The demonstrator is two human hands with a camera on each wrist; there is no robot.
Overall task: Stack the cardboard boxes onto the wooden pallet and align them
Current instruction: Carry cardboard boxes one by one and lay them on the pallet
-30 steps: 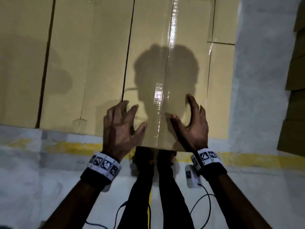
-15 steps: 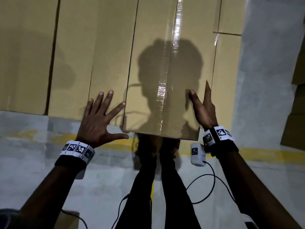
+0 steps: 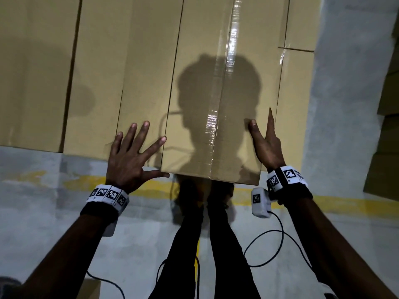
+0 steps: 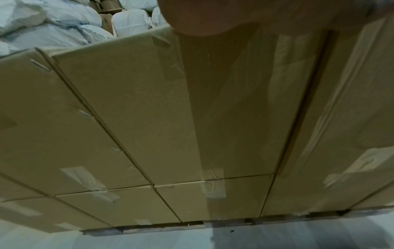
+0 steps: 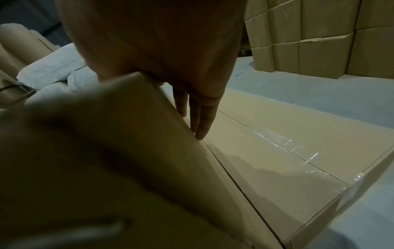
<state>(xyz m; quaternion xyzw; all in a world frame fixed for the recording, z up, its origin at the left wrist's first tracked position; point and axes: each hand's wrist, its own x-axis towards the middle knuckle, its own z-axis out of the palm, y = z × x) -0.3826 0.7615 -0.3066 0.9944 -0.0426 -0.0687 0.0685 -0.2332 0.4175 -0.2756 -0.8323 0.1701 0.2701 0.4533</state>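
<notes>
Cardboard boxes [image 3: 140,67] sit packed side by side in tight rows, and one taped box [image 3: 218,130] lies on top of them, its near end poking out past the stack's front edge over the grey floor [image 3: 43,223] with its yellow line [image 3: 345,203]. From the head view, the left hand [image 3: 131,160] lies flat with fingers [image 3: 141,134] spread wide on the lower box just left of the taped one, thumb reaching to that box's near left corner; nothing is gripped. The right hand [image 3: 267,147] stands edge-on against the taped box's right side, fingers straight, thumb laid on its top.

The right wrist view shows what the head view hides: those straight fingers [image 5: 200,124] slip down into the seam between the taped box and its right-hand neighbour [image 5: 277,151], and another box stack [image 5: 319,42] stands across the floor. The left wrist view looks along the stack's front face down to the wooden pallet [image 4: 224,221] at its foot, with white sacks [image 4: 53,27] piled behind.
</notes>
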